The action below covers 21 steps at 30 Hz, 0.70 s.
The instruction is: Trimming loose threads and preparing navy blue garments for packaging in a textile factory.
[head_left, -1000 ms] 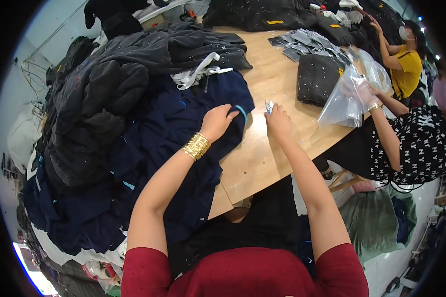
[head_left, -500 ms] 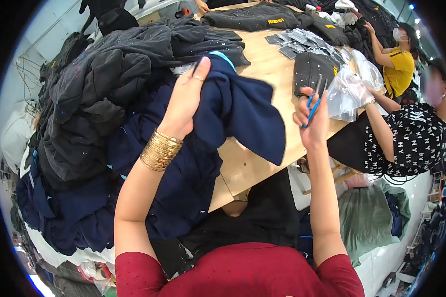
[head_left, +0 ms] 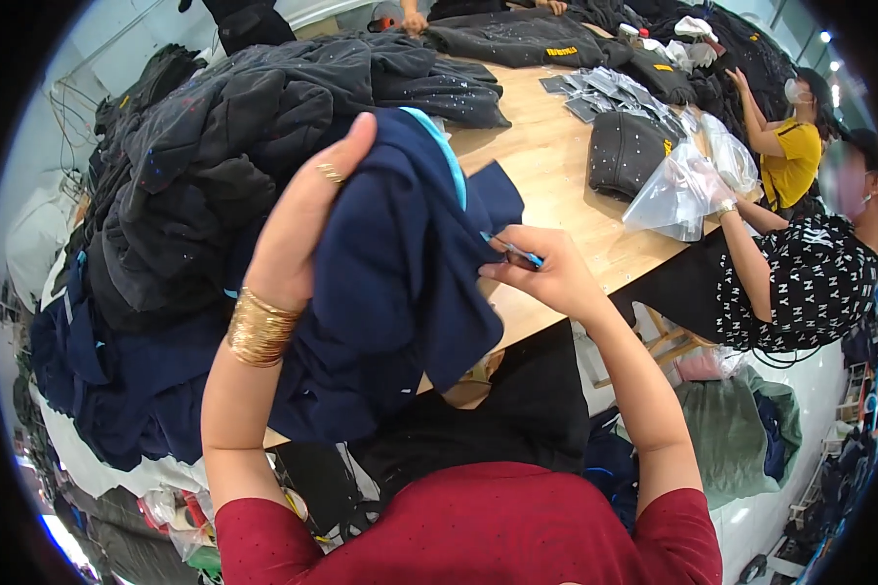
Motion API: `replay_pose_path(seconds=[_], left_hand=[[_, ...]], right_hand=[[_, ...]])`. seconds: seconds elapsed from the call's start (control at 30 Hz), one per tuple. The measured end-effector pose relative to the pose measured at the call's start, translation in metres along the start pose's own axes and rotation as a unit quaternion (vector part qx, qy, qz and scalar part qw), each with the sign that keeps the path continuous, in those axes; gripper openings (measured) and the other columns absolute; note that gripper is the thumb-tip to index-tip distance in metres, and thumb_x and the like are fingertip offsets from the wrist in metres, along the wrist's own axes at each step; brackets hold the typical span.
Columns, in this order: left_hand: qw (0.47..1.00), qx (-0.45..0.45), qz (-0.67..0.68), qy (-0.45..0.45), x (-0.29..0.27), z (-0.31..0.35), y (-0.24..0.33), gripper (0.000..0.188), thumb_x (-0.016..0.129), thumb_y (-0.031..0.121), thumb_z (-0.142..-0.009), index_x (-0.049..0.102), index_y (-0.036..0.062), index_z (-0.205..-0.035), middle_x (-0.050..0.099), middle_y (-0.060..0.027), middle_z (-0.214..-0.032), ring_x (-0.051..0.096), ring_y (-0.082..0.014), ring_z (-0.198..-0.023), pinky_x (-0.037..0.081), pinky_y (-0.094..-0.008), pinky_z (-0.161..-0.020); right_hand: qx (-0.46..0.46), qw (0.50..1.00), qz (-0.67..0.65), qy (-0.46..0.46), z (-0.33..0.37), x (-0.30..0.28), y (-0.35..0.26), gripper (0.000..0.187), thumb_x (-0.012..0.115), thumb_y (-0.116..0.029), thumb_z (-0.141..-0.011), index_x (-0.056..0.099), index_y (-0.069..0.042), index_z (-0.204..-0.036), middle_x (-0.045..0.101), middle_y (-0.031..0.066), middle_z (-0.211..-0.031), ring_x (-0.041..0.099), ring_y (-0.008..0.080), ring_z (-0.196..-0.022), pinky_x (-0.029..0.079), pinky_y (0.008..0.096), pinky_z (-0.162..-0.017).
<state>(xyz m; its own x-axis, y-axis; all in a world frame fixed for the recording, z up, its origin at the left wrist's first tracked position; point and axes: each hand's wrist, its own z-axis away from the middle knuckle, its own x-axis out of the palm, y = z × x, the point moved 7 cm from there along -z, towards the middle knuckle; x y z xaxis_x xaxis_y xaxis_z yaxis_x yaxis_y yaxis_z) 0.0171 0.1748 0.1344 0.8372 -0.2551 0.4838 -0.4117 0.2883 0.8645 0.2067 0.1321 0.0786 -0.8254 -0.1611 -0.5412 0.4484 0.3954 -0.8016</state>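
In front of me a navy blue garment (head_left: 390, 244) hangs bunched up over the table, a light blue trim (head_left: 451, 166) curving along its upper edge. My left hand (head_left: 307, 214) is closed on its left side, thumb pointing up. At its right edge, my right hand (head_left: 551, 268) grips small blue-handled scissors (head_left: 529, 256) with the tip pointing left at the cloth. Folds and fingers partly hide the blades; whether they touch the fabric I cannot tell. More navy garments (head_left: 146, 390) lie under and left of my left arm.
A heap of black garments (head_left: 205, 156) covers the left of the wooden table (head_left: 546, 107). Small flat packets (head_left: 615, 97) and a folded black garment (head_left: 626, 154) lie to the right. A co-worker (head_left: 800, 263) at the right handles a clear plastic bag (head_left: 668, 200); others work farther back.
My right hand has moved left and down with the scissors, up to the garment's edge. My left hand has shifted left and slightly lower, bringing the garment nearer me and turning more light blue trim into view.
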Motion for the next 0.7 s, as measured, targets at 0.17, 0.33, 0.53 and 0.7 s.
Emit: replay_pose_path(seconds=[0.17,0.33,0.53,0.7], left_hand=[[0.794,0.124,-0.567,-0.180,0.004,0.039,0.052,0.036,0.073,0.006,-0.065,0.053,0.0005,-0.095,0.058,-0.0005,-0.084,0.055,-0.0115,-0.078,0.044,-0.0262,-0.076],[0.511,0.171,-0.834,-0.120,-0.052,0.020,0.005,0.030,0.070,0.025,-0.069,0.060,-0.0006,-0.083,0.059,-0.0162,-0.082,0.057,-0.0340,-0.079,0.046,-0.0406,-0.073],[0.533,0.399,-0.716,0.212,-0.028,0.054,0.153,0.026,0.068,0.017,-0.075,0.059,0.0014,-0.094,0.062,-0.0101,-0.083,0.062,-0.0239,-0.079,0.047,-0.0316,-0.071],[0.491,0.340,-0.785,0.162,-0.068,0.088,0.100,0.048,0.051,-0.013,-0.053,0.055,0.0039,-0.098,0.057,-0.0114,-0.100,0.052,-0.0291,-0.100,0.039,-0.0343,-0.091]], right_hand=[[-0.069,0.880,-0.282,0.376,0.026,-0.154,-0.020,0.021,0.058,-0.004,-0.080,0.057,-0.001,-0.101,0.052,-0.0035,-0.065,0.040,0.0008,-0.051,0.026,0.0165,-0.045],[-0.153,0.897,0.231,0.343,-0.017,-0.206,-0.047,0.020,0.063,-0.016,-0.081,0.066,-0.003,-0.095,0.061,-0.0007,-0.070,0.052,0.0065,-0.063,0.040,0.0207,-0.059],[-0.128,0.853,0.181,0.473,-0.009,-0.247,-0.074,0.016,0.064,-0.012,-0.082,0.067,-0.001,-0.094,0.065,0.0004,-0.080,0.057,0.0046,-0.076,0.043,0.0172,-0.069],[0.008,0.937,0.191,0.292,0.027,-0.153,0.001,0.011,0.058,-0.001,-0.080,0.063,-0.002,-0.090,0.061,0.0016,-0.083,0.057,0.0108,-0.075,0.046,0.0235,-0.071]])
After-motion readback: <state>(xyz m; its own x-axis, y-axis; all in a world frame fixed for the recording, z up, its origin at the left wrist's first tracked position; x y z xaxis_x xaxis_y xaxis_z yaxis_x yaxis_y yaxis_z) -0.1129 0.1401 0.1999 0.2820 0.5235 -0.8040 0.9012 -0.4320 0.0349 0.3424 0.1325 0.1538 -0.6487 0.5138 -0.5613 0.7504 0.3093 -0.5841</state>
